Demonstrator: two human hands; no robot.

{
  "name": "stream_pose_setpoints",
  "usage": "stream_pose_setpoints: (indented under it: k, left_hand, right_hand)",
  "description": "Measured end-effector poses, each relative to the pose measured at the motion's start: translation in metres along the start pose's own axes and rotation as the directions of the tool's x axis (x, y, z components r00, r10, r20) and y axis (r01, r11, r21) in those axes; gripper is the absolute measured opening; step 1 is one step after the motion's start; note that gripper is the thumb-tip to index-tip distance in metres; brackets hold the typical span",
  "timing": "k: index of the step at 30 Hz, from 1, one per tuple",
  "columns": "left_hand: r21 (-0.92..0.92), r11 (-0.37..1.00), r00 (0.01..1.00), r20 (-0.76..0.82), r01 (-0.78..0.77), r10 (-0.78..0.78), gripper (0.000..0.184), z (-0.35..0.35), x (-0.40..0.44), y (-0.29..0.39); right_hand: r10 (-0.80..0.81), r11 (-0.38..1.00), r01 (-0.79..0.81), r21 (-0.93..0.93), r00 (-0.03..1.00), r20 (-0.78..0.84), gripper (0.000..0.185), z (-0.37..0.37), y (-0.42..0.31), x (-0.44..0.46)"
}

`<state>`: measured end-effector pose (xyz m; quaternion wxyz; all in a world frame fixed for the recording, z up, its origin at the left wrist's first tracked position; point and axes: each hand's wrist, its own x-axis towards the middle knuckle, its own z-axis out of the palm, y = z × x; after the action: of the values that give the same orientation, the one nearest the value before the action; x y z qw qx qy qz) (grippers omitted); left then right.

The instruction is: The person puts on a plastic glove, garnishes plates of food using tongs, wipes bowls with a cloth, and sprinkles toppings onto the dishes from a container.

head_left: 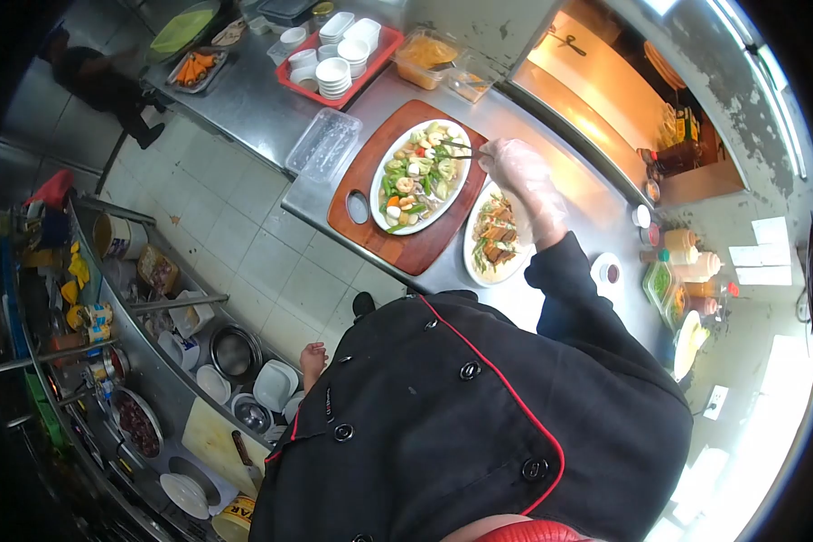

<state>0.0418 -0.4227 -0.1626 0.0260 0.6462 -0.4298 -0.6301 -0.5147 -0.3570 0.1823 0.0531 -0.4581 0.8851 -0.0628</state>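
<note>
Over the oval vegetable platter (419, 221), the plastic-gloved right hand (512, 168) grips metal tongs (458, 151).

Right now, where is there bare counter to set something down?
Bare steel shows between the orange food tray and clear container, and between the gloved right hand and saucer. It's crowded where the wooden board nears the smaller plate.

- White glare washes out the lower-right wall (772, 434).
- Warm orange light fills the opening (592, 104) beyond the counter (379, 107), whose steel shines.
- Left shelves (117, 298) look dimmer.
- Strong edge distortion; black corners.
</note>
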Motion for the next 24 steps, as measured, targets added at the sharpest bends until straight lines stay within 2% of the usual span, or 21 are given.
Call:
stream_pose_setpoints:
  k: [2, 5, 8, 10, 11, 13, 16, 17, 18, 19, 20, 21, 22, 24]
  left_hand:
    - [-0.025, 0.999, 0.999, -0.012, 0.029, -0.030, 0.027, 0.001, 0.002, 0.004]
    - [0.082, 0.996, 0.998, -0.063, 0.023, -0.017, 0.026, 0.003, -0.009, 0.019]
    - [-0.157, 0.987, 1.000, 0.017, -0.021, 0.024, 0.025, -0.007, 0.022, -0.027]
    - [-0.073, 0.997, 1.000, 0.015, 0.011, -0.010, 0.024, -0.005, 0.020, -0.033]
    - [-0.044, 0.999, 1.000, 0.019, 0.012, -0.011, 0.023, -0.005, 0.017, -0.031]
    - [-0.011, 1.000, 1.000, 0.025, 0.000, 0.000, 0.023, -0.004, 0.008, -0.024]
    - [0.044, 0.997, 0.997, 0.051, -0.056, 0.053, 0.023, 0.003, -0.007, -0.021]
    - [0.079, 0.993, 0.994, 0.071, -0.083, 0.078, 0.023, 0.005, -0.008, -0.020]
    - [0.066, 0.996, 0.992, 0.114, -0.063, 0.055, 0.024, 0.005, -0.004, -0.026]
    - [0.176, 0.978, 0.982, 0.168, -0.113, 0.084, 0.023, -0.003, 0.030, -0.055]
    - [0.280, 0.944, 0.969, 0.222, -0.173, 0.112, 0.022, -0.009, 0.059, -0.079]
    - [0.371, 0.897, 0.951, 0.275, -0.239, 0.140, 0.022, -0.001, 0.052, -0.065]
    - [0.525, 0.787, 0.942, 0.250, -0.325, 0.222, 0.019, -0.007, 0.040, -0.050]
    - [0.578, 0.738, 0.929, 0.316, -0.348, 0.191, 0.019, -0.008, 0.055, -0.034]
  right_hand:
    - [-0.008, 1.000, 0.008, -0.020, 1.000, -0.004, 0.017, 0.015, 0.002, 0.005]
    - [-0.007, 1.000, 0.008, 0.027, 0.999, -0.033, 0.019, 0.015, 0.000, 0.003]
    - [0.010, 0.996, -0.006, 0.085, 0.999, -0.052, 0.026, -0.002, -0.012, -0.009]
    - [-0.012, 0.996, 0.020, 0.089, 0.996, -0.092, 0.026, 0.016, -0.004, -0.010]
    - [-0.041, 0.999, 0.041, 0.000, 0.996, -0.081, 0.026, 0.039, 0.010, -0.013]
    - [0.052, 0.997, -0.054, 0.063, 0.998, 0.027, 0.025, 0.024, -0.001, -0.029]
    - [0.060, 0.930, -0.018, 0.367, 0.993, -0.104, 0.025, 0.024, 0.001, -0.058]
    - [0.079, 0.898, -0.050, 0.437, 0.996, -0.049, 0.027, 0.034, 0.009, -0.064]
    - [0.103, 0.857, -0.093, 0.506, 0.995, 0.007, 0.029, 0.053, 0.020, -0.073]
    - [0.129, 0.808, -0.142, 0.572, 0.990, 0.063, 0.031, 0.072, 0.029, -0.085]
    - [0.164, 0.706, -0.267, 0.656, 0.963, 0.216, 0.034, 0.085, 0.034, -0.100]
    - [0.196, 0.468, -0.397, 0.790, 0.918, 0.345, 0.032, 0.079, 0.026, -0.124]
    - [0.195, 0.338, -0.455, 0.824, 0.890, 0.412, 0.030, 0.076, 0.019, -0.149]
    - [0.184, 0.076, -0.533, 0.842, 0.838, 0.514, 0.026, 0.070, 0.009, -0.204]
